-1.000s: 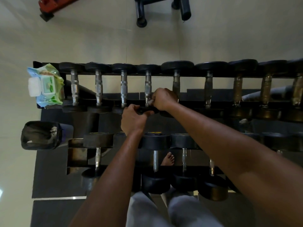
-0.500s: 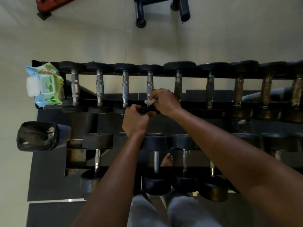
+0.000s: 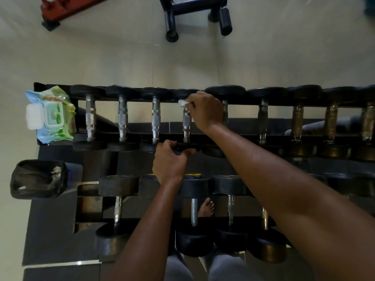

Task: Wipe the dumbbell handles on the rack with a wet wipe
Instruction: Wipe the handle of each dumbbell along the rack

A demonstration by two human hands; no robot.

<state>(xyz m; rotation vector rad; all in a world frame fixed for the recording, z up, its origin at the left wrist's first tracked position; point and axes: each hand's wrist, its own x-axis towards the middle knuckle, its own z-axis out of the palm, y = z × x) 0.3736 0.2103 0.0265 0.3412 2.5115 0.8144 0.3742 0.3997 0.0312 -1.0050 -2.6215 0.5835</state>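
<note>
A black two-tier rack (image 3: 239,102) carries a row of dumbbells with metal handles. My right hand (image 3: 205,111) grips a small white wet wipe (image 3: 181,102) against the far end of the fourth dumbbell's handle (image 3: 186,128), close to its far weight head. My left hand (image 3: 169,162) grips the near black head (image 3: 187,147) of that same dumbbell. The handles to the left (image 3: 155,118) look shiny silver, while those at the far right (image 3: 330,122) look brownish.
A pack of wet wipes (image 3: 49,115) with a white lid lies at the rack's top left end. A black-lined bin (image 3: 38,178) stands left of the lower tier. Larger dumbbells (image 3: 193,211) fill the lower tier. Bench legs (image 3: 171,23) stand beyond on the floor.
My right hand has slid the wipe along the fourth handle from its near end up to its far end. My left hand stays on the near head.
</note>
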